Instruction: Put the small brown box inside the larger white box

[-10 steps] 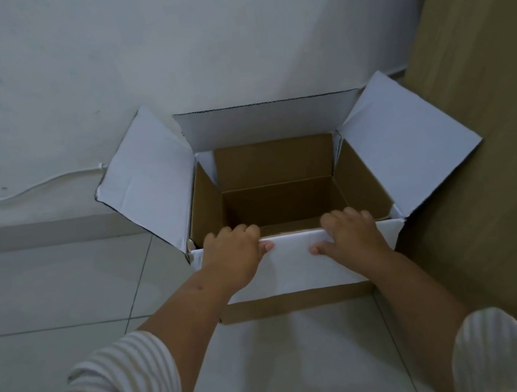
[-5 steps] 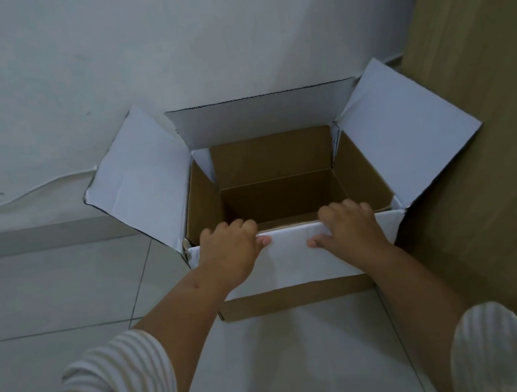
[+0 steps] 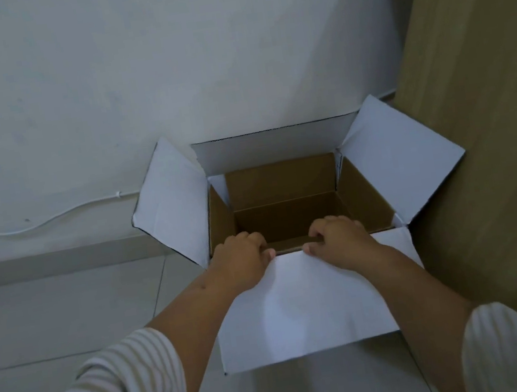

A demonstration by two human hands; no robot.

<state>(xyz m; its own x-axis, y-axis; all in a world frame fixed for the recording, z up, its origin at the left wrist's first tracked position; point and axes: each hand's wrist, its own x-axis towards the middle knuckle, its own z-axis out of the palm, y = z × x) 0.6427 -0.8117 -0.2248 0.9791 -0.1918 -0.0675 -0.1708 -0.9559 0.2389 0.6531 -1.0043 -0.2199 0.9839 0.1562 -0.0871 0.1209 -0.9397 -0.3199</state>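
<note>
Both hands grip the near rim of the white box (image 3: 396, 161): the left hand (image 3: 243, 260) and the right hand (image 3: 341, 240) each curl their fingers over the fold line into the opening, thumbs pressed on the near flap (image 3: 304, 309), clamped on the cardboard edge. That flap, a second ago only a narrow band hanging down the front of the box, now spreads wide toward the camera, and the hands sit closer together than before. All four flaps stand open, so the brown interior looks clear and ready to receive something. The small brown box is nowhere in view; by this evidence the placing has yet to begin. The box stands on a tiled floor (image 3: 49, 311) against a white wall (image 3: 163, 59), a thin cable (image 3: 52, 220) along it, a wooden panel (image 3: 482, 128) at right. No brand, label or writing is legible on any surface
</note>
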